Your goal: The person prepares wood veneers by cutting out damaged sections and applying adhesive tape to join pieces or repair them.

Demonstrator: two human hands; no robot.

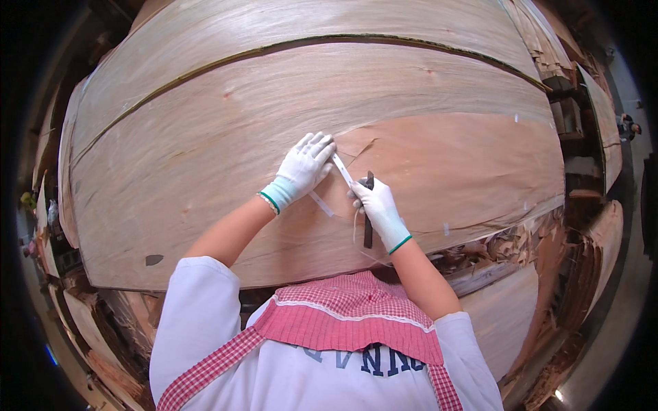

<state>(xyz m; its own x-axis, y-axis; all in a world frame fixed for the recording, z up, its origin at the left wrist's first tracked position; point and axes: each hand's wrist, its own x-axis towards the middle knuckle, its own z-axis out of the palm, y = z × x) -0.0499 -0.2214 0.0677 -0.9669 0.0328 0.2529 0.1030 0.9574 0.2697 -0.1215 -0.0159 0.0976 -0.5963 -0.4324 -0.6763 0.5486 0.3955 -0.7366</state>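
My left hand, in a white knit glove with a green-edged cuff, lies flat on a wide wood veneer sheet. Its fingertips press on the upper end of a narrow white tape strip. The strip runs slantwise to my right hand, gloved alike, where the fingers and thumb meet it. That hand is closed round a dark, flat, blade-like bar, which sticks out above and below the grip. A reddish veneer piece lies under and beyond the right hand, with a small split near the strip.
A short whitish tape piece sits below my left wrist, and another near the reddish piece's lower edge. A long dark-edged seam crosses the far sheets. Torn veneer scraps and stacked sheets stand to the right.
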